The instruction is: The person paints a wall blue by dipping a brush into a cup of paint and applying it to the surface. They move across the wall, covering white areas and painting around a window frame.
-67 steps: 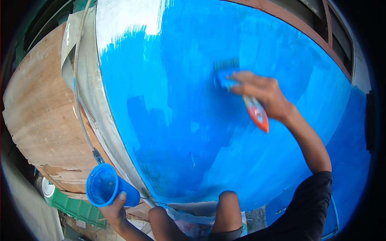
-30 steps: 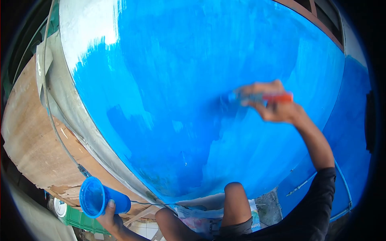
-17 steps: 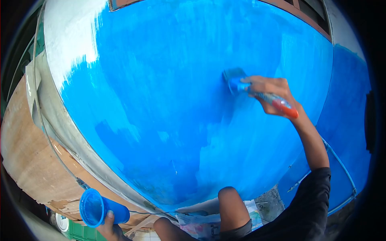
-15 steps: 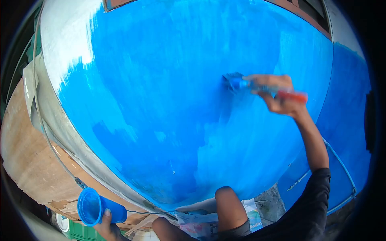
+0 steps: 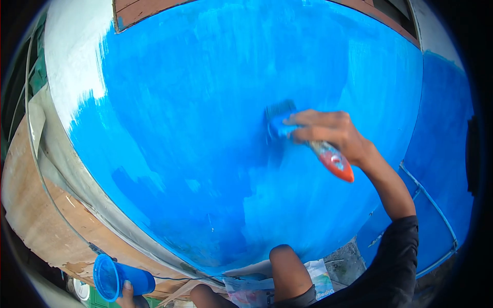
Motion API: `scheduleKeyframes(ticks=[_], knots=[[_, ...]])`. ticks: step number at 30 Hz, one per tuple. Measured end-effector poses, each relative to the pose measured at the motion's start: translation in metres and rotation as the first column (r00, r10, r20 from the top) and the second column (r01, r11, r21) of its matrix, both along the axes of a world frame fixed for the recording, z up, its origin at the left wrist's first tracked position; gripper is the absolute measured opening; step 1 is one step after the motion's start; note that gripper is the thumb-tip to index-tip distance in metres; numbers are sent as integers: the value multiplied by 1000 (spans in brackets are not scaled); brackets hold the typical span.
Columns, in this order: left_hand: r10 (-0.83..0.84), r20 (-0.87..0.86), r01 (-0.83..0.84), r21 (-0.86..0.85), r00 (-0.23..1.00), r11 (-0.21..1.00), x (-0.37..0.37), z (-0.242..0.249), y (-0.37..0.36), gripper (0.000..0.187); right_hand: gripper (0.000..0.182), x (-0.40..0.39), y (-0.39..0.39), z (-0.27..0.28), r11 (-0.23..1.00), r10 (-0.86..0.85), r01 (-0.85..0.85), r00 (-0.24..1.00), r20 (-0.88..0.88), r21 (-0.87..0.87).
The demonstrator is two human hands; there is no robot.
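Note:
My right hand [image 5: 331, 133] is closed around a paintbrush [image 5: 334, 161] with a red-tipped handle. The brush's dark bristles, coated in blue, press against the wall [image 5: 205, 102]. Blue paint covers most of that wall in streaks of lighter and darker shade, while a white patch [image 5: 72, 56] shows at the upper left. Low on the left, my left hand [image 5: 128, 296] grips a blue plastic cup [image 5: 136, 277] that is tilted with its mouth facing left. Blue paint coats the inside of the cup.
A brown wooden frame [image 5: 149, 11] borders the wall's top. Left of the wall stand a wooden board [image 5: 31, 205] and a thin cable [image 5: 51, 197]. Blue pipes [image 5: 436, 215] run at the lower right. A printed plastic sheet [image 5: 321, 280] lies beneath my knees.
My right hand has moved slightly left and down with the paintbrush, and the handle now points lower. My left hand and the cup sit slightly lower in view.

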State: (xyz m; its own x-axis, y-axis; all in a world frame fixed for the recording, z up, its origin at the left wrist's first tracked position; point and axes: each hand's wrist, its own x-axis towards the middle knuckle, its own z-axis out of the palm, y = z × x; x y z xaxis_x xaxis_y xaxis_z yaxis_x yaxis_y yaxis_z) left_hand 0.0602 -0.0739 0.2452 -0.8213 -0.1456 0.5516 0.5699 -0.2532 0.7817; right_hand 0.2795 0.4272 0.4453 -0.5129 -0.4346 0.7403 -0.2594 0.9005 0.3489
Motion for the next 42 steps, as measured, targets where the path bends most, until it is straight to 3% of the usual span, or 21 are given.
scheduleKeyframes(ticks=[3,6,8,10,12,13,15,17,19,21,23,28,32,34,36,37,38,39,40,41,42], knots=[[-2,4,2,-21,1000,1000,0,-3,-7,73,36,-1,-11,19,980,24,-11,998,62,-197],[-39,-18,39,-27,999,999,-1,-19,-23,74,28,-30,7,83,995,56,-74,971,-233,-72],[-67,-52,66,-36,996,997,-8,-34,-36,76,29,-41,26,130,987,111,-32,844,-524,157],[-92,25,93,-25,995,995,-9,-41,-47,78,24,-37,17,131,987,42,59,799,-600,149],[-101,31,102,-58,994,993,-9,-41,-51,80,31,-48,26,100,993,75,0,790,-609,122],[-111,34,114,-90,993,989,-10,-40,-48,81,34,-39,22,68,995,-21,60,914,-406,82],[-95,-2,94,-106,996,990,-9,-38,-41,83,40,-26,0,0,982,-63,96,977,-202,160],[-106,21,108,-130,994,986,4,-23,-27,89,41,-2,-19,-50,998,-7,10,998,60,-54],[-138,149,162,-163,979,973,29,1,-5,97,41,22,-38,-73,987,-54,72,991,124,-142],[-98,236,148,-204,967,968,41,15,5,104,33,33,-49,-92,982,-181,179,983,-19,-55],[-111,112,132,-199,987,971,42,21,16,93,21,25,-39,-130,952,-36,-11,989,-146,-307],[-144,123,176,-309,982,935,55,43,11,93,13,32,-47,-179,808,-86,36,995,-57,-588],[-106,104,143,-476,989,867,53,63,-2,92,11,23,-56,-186,818,22,-30,1000,-21,-574],[-104,175,172,-437,979,883,49,63,-2,88,8,11,-71,-178,772,-8,8,1000,2,-635],[-210,134,245,-359,968,901,39,60,-3,83,7,2,-76,-172,736,27,9,999,43,-677],[-248,115,273,-441,962,855,31,60,-5,79,7,-4,-78,-166,715,49,10,997,65,-699],[-294,215,363,-597,931,715,22,54,-12,110,7,-11,-80,-155,691,69,12,994,83,-723],[-316,285,419,-463,905,781,23,56,6,111,8,-15,-81,-143,669,88,13,991,96,-743],[-468,53,444,-425,882,789,5,26,12,112,8,-16,-80,-134,638,91,30,989,115,-769],[-229,21,140,-843,973,519,-33,-101,18,116,8,-20,-81,-120,612,97,44,987,130,-790],[-412,119,384,-652,903,654,-24,-60,36,117,9,-22,-80,-106,586,102,57,984,144,-808]])
